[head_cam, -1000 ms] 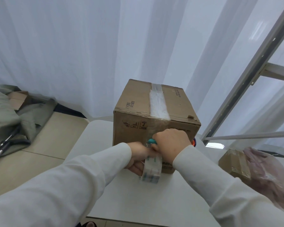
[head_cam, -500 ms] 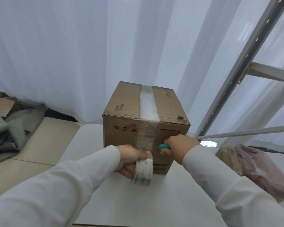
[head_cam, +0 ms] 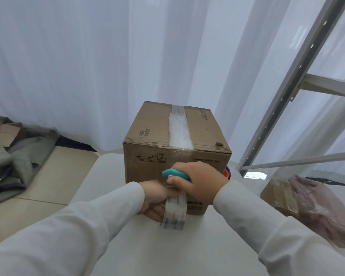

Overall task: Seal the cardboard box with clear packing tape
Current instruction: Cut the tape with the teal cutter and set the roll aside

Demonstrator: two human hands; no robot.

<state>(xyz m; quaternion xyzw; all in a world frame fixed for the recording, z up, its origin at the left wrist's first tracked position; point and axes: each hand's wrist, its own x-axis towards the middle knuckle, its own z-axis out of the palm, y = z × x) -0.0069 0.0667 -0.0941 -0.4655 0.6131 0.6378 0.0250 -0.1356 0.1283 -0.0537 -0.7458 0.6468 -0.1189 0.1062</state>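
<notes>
A brown cardboard box [head_cam: 205, 134] stands on a white table [head_cam: 167, 246], its top seam covered by a strip of clear tape [head_cam: 179, 129] that runs down over the front face. My left hand [head_cam: 157, 198] grips a roll of clear packing tape [head_cam: 174, 213] low against the box's front. My right hand [head_cam: 199, 181] holds a teal cutter [head_cam: 174, 174] pressed to the front face just above the roll, where the tape leaves the box.
A white curtain hangs close behind the box. A grey metal shelf frame [head_cam: 283, 100] rises at the right. A smaller cardboard box [head_cam: 279, 194] and a pinkish plastic bag [head_cam: 323, 212] sit at the right. Grey cloth [head_cam: 14, 160] lies on the floor at left.
My right hand with the teal cutter has moved left from the box's right side, back across the tape above the roll. My left hand has kept the roll in place.
</notes>
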